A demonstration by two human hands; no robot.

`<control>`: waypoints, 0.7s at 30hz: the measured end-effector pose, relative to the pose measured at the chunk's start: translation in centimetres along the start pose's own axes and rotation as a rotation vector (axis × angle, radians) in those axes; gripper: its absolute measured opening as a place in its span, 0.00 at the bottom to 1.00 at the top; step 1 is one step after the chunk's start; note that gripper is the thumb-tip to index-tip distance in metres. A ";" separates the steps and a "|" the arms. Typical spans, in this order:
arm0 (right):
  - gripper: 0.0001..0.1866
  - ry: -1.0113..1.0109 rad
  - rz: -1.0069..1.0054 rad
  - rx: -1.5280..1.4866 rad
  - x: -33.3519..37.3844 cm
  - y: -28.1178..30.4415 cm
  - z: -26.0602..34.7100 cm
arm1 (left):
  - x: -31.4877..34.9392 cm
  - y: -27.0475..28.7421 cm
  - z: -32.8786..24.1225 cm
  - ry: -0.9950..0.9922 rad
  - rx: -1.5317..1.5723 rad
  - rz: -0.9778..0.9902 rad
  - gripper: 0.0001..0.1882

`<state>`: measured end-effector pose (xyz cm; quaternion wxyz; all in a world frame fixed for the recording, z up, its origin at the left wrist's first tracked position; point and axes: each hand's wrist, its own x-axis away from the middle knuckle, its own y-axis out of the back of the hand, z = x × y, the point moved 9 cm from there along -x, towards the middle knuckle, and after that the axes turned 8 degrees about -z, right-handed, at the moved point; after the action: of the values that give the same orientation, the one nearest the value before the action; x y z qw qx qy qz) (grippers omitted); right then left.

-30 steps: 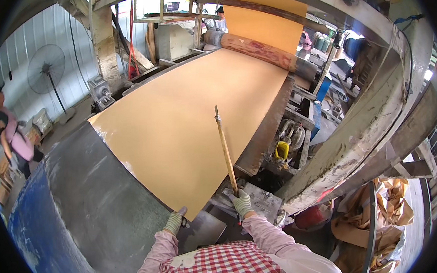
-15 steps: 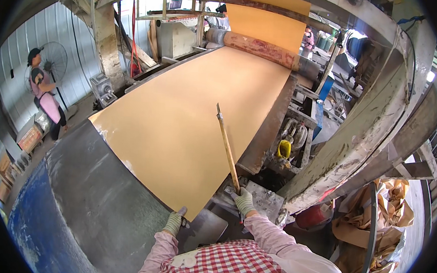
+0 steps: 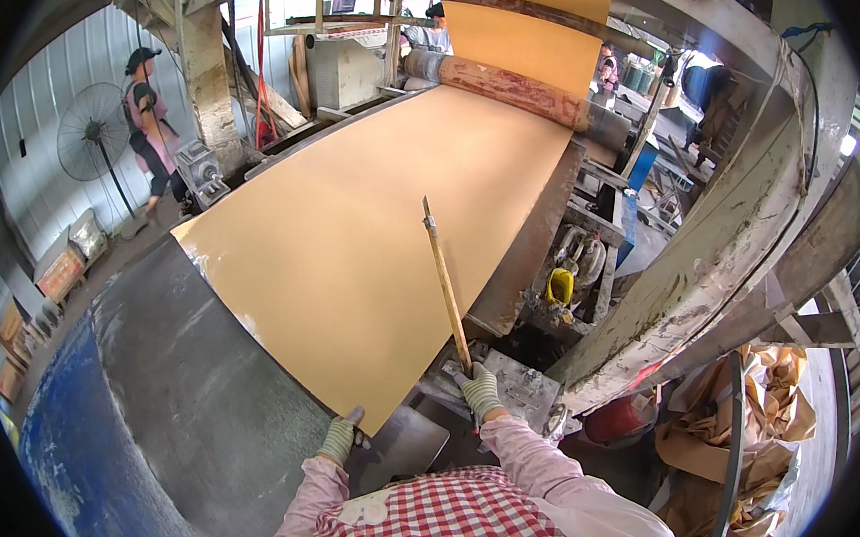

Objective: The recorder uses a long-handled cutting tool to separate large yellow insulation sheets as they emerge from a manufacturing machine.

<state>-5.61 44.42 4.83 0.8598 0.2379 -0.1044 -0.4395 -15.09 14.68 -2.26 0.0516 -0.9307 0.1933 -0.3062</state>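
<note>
A wide tan sheet, paper-like (image 3: 354,224), stretches away from me, its near corner pointing at my body. My left hand (image 3: 339,436), in a pale striped glove, is closed on the sheet's near edge beside that corner, thumb on top. In my right hand (image 3: 481,391), gloved alike, is the lower end of a long wooden stick (image 3: 443,284). The stick slants up and away over the sheet's right part, a narrow metal piece at its far tip. Whether that tip touches the sheet I cannot tell.
A reddish roller (image 3: 515,94) crosses the sheet's far end. Left of me lies a dark grey surface (image 3: 207,373). A thick worn beam (image 3: 697,255) rises at right, near crumpled brown paper (image 3: 745,426). Another person (image 3: 151,119) is by a standing fan (image 3: 92,132) at left.
The person at the left has walked to the right, past the fan and closer to the machine. My hands, the sheet and the stick look nearly unchanged.
</note>
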 end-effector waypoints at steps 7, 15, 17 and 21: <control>0.16 0.004 0.014 0.031 -0.3 -0.4 -0.7 | -0.1 0.8 0.9 0.004 0.048 0.001 0.19; 0.18 -0.039 0.029 0.060 -0.5 -0.7 -1.6 | 0.1 1.7 1.6 0.016 0.045 -0.021 0.20; 0.17 -0.018 0.016 0.046 -0.5 -0.8 -1.7 | 0.3 1.8 1.5 0.007 0.047 -0.024 0.21; 0.16 -0.023 0.021 0.047 -0.7 -1.1 -2.1 | 1.4 1.9 1.1 0.020 0.035 -0.046 0.18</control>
<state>-6.00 45.13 2.54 0.8573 0.2518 -0.1270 -0.4306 -14.08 12.35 -2.78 0.0586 -0.9308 0.1669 -0.3200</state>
